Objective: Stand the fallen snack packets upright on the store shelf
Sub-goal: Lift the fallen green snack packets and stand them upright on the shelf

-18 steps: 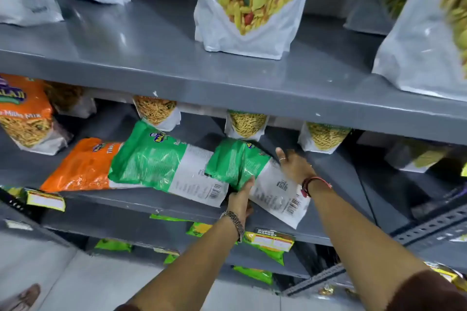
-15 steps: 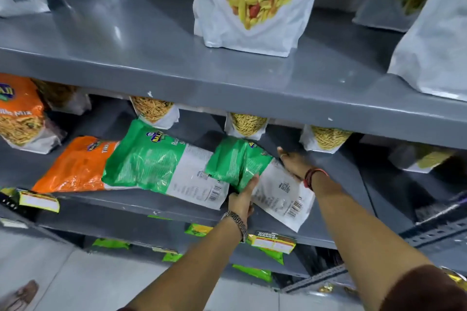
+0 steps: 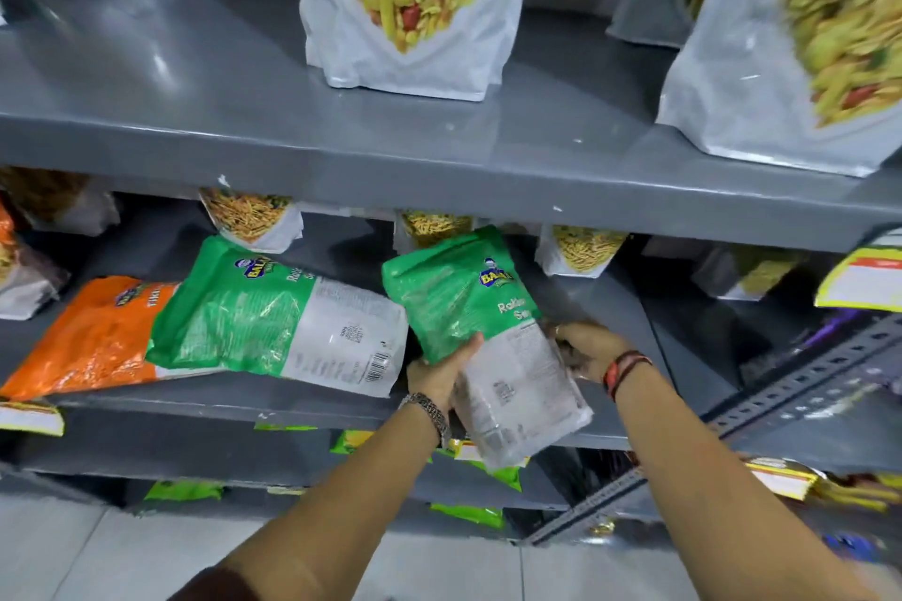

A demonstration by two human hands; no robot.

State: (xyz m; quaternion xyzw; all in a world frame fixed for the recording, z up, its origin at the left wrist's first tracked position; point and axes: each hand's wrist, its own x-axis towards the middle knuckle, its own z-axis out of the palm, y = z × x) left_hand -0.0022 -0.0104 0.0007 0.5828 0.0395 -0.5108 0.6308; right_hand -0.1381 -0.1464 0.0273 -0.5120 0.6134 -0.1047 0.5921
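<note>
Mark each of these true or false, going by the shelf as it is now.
1. Both hands grip the same green packet. True: left hand and right hand hold its sides.
2. The orange packet stands upright. False: it lies flat on the middle shelf.
3. A second green packet lies partly over the orange one. True.
4. The left wrist is bare. False: it wears a metal watch band.
5. The top shelf holds only green packets. False: white pouches stand there.
</note>
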